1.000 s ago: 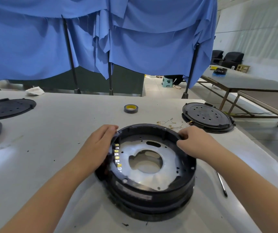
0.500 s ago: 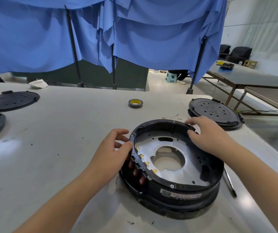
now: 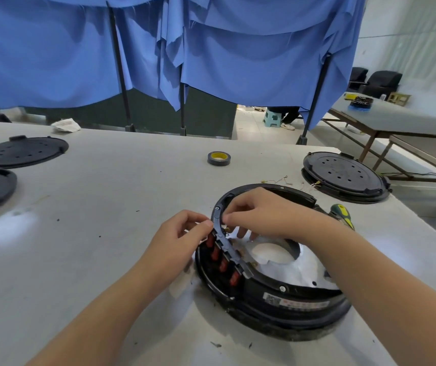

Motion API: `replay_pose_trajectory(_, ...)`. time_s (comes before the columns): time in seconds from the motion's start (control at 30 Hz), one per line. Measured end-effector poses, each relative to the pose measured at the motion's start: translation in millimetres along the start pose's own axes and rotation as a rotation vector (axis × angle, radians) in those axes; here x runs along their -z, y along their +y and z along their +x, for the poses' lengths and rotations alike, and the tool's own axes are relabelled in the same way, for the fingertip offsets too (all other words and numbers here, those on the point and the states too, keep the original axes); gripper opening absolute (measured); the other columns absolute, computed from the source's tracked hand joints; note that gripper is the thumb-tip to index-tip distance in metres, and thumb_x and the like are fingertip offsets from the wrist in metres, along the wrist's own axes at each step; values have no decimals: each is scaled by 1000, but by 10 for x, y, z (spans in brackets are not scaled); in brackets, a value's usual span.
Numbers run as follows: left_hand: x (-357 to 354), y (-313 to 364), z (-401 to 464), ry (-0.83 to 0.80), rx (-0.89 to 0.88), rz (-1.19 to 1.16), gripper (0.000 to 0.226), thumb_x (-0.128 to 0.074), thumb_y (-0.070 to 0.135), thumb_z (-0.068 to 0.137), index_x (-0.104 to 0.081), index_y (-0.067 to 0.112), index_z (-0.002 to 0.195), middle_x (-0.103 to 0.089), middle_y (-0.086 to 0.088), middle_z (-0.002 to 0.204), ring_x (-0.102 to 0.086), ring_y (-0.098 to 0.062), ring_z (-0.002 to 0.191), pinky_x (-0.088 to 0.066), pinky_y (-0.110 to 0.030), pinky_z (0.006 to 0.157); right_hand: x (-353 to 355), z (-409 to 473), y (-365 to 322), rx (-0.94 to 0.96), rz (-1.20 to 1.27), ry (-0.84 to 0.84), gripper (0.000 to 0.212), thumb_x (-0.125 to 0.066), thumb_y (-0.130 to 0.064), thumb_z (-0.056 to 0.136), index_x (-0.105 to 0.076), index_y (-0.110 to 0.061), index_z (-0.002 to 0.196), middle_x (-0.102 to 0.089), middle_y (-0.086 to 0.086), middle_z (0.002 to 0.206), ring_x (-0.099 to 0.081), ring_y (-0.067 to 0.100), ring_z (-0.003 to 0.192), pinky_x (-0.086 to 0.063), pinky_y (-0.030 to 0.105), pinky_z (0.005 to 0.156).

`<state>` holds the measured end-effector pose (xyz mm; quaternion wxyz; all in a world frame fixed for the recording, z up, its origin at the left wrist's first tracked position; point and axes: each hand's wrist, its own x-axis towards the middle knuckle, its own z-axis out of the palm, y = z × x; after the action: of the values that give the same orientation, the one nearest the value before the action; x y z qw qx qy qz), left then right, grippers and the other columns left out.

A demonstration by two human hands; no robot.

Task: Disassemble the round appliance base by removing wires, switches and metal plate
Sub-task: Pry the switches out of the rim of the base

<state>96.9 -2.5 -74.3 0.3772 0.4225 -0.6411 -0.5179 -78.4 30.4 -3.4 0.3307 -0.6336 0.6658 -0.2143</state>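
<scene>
Since half a second ago, the right hand (image 3: pixel 261 215) has crossed from the far right rim of the round appliance base (image 3: pixel 269 262) to its left rim, where it now meets the left hand (image 3: pixel 182 233). Both hands have curled fingers pinching the rim just above the row of red switches (image 3: pixel 222 257); exactly what each grips is hidden. The base lies on the near right of the surface (image 3: pixel 106 207), holding the silver metal plate (image 3: pixel 298 270) with its central hole. A yellow-handled screwdriver (image 3: pixel 342 213) now shows beside the base. Farther off lie a tape roll (image 3: pixel 218 158), loose wires (image 3: pixel 290 182) and a black round cover (image 3: pixel 344 175).
</scene>
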Motion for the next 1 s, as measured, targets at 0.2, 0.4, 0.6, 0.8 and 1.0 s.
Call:
replay_pose_trajectory(0.2, -27, -15, 24, -42, 74, -85, 12, -63, 26, 91, -68, 17, 96, -68, -7, 89, -62, -14, 71, -50, -33, 62, -76, -28, 60, -93, 192, -70, 17, -60, -20, 92, -68, -17, 77, -65, -2, 68, -62, 6, 59, -50, 19, 54)
replay_pose_trajectory(0.4, -64, -18, -2, -11, 47, -93, 22, -62, 30, 89, -54, 11, 83, -56, -6, 72, -53, -22, 65, -44, -35, 58, -65, -36, 80, -105, 167, -39, 18, -65, -27, 90, -65, -15, 77, -64, -1, 71, -59, 7, 63, -49, 18, 58)
replay_pose_trajectory(0.6, -85, -29, -20, -30, -18, -40, 21, -61, 32, 90, -59, 13, 81, -56, 4, 66, -53, -16, 64, -43, -36, 64, -107, -23, 100, -40, 150, -30, 21, -61, -23, 92, -62, -18, 71, -59, -6, 63, -52, 9, 58, -47, 22, 58)
replay_pose_trajectory(0.8, -85, 9, -17, -56, 35, -60, 23, -62, 29, 91, -59, 7, 85, -56, -5, 74, -54, -20, 69, -44, -36, 68, -135, 3, 108, -31, 174, -35, 29, -61, -22, 92, -56, -18, 63, -52, -9, 52, -48, 7, 53, -42, 21, 56)
replay_pose_trajectory(1.0, -88, 32, -6, -79, 69, -61, 20, -62, 30, 90, -58, 12, 82, -56, -5, 75, -54, -20, 70, -44, -37, 69, -135, 10, 115, -12, 211, -63, 30, -59, -18, 93, -54, -17, 64, -51, -6, 56, -46, 9, 55, -40, 20, 56)
